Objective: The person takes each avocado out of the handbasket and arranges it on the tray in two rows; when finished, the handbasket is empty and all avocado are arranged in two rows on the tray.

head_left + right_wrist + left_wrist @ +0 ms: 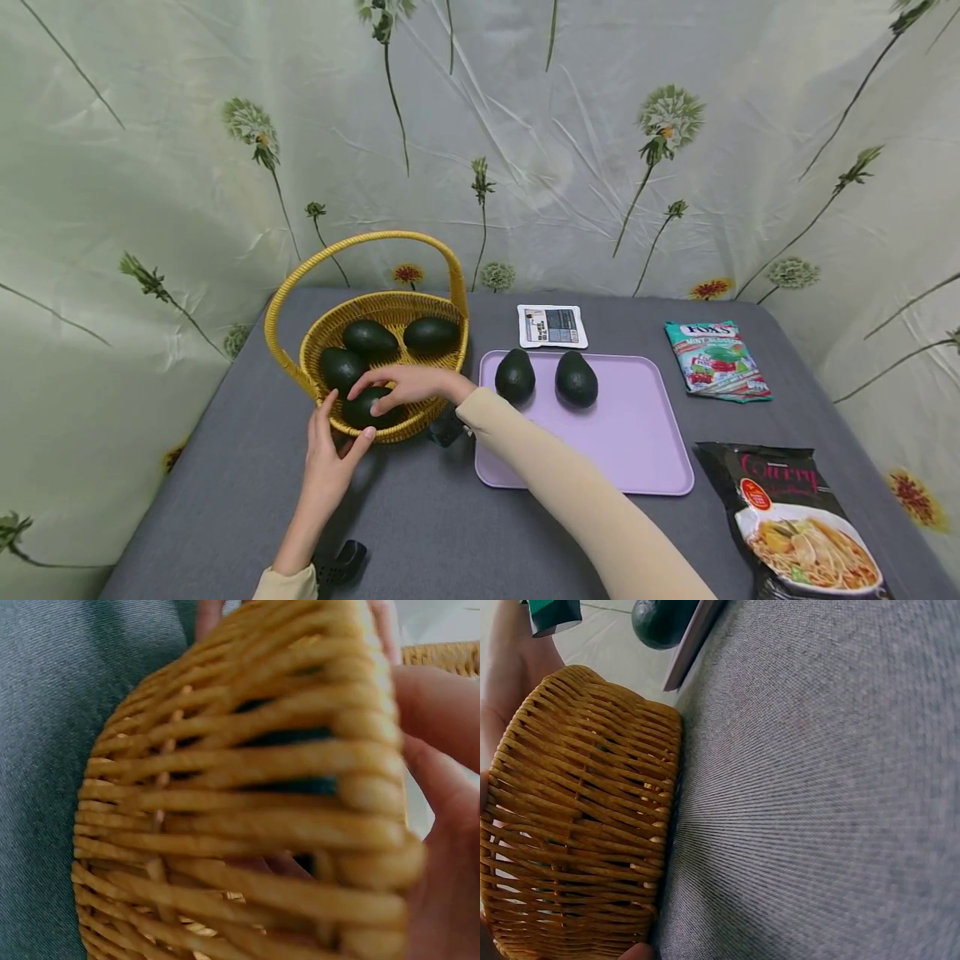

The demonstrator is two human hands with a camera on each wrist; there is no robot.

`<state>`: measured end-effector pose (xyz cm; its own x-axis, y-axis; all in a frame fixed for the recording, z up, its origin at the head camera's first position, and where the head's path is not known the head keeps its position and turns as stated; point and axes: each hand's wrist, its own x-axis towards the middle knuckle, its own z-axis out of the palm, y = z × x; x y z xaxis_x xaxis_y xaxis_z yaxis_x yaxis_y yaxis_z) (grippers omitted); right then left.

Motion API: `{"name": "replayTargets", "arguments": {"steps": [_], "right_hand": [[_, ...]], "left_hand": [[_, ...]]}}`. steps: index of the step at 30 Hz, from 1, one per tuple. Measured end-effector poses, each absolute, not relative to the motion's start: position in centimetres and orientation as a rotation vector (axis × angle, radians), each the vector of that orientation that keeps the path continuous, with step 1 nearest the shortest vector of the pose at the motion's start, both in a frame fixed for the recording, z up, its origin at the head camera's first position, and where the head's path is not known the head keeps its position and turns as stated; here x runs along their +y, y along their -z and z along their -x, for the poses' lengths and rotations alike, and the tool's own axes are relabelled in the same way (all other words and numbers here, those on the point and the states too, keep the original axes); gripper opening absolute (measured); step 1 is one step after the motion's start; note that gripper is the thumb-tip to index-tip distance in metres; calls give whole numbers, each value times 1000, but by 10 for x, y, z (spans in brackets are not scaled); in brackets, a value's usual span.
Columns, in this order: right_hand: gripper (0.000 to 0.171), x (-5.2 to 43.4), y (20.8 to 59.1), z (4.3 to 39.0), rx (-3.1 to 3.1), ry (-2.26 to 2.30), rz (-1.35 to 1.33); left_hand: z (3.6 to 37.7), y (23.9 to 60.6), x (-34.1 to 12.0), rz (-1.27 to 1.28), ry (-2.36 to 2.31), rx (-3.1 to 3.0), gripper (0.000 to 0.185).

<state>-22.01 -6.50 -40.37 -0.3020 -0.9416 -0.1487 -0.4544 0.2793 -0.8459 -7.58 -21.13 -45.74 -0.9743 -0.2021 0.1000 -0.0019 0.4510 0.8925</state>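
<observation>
A yellow wicker basket with a hoop handle stands on the grey table and holds several dark green avocados. My right hand reaches over the near rim, its fingers curled round the front avocado. My left hand cups the basket's near outer wall between thumb and fingers. The left wrist view is mostly woven wall, and so is the right wrist view, with my right hand's fingers at the rim. Two more avocados lie on a lilac tray.
Behind the tray lies a small white packet. A Fox's mint bag lies at the right rear. A black curry noodle packet lies at the front right corner. A floral curtain hangs close behind and beside the table.
</observation>
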Motion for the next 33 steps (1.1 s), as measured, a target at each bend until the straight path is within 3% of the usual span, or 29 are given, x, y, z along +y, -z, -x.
{"name": "replayTargets", "arguments": {"steps": [14, 33], "right_hand": [[37, -28, 390, 229, 1871, 1082, 1255], [44, 140, 366, 235, 2060, 1475, 842]], "left_hand": [[76, 459, -212, -165, 1541, -2504, 78], [76, 462, -213, -192, 1526, -2520, 78]]}}
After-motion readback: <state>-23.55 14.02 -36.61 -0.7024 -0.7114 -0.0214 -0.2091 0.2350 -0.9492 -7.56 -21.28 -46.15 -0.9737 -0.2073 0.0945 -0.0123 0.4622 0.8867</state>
